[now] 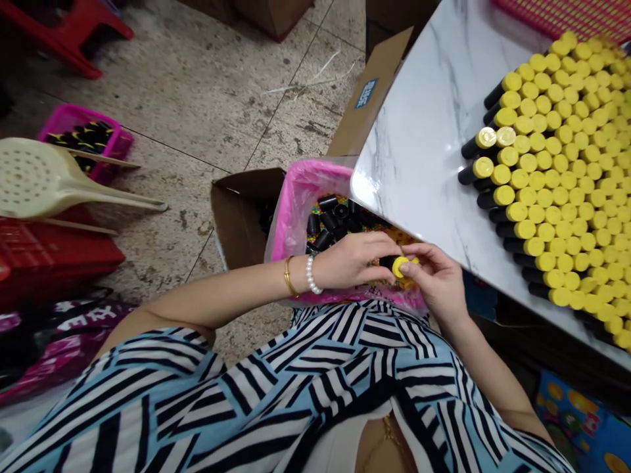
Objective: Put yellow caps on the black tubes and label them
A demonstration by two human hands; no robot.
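Note:
Between my hands is a black tube with a yellow cap (398,265). My left hand (352,260) grips its black body, and the fingers of my right hand (436,281) pinch the cap end. Both hands are over a pink-lined cardboard box (300,210) holding loose black tubes (325,223) and small multicoloured pieces. To the right, a white marble-patterned table (419,144) carries dense rows of yellow-capped black tubes (547,190). The table's near edge runs just beyond my right hand.
A pink basket (83,141) of black-and-yellow items sits on the tiled floor at left. Beside it are a beige perforated plastic seat (29,177) and a red crate (49,256). A red stool (69,33) stands at top left, and a cardboard flap (369,92) rises against the table.

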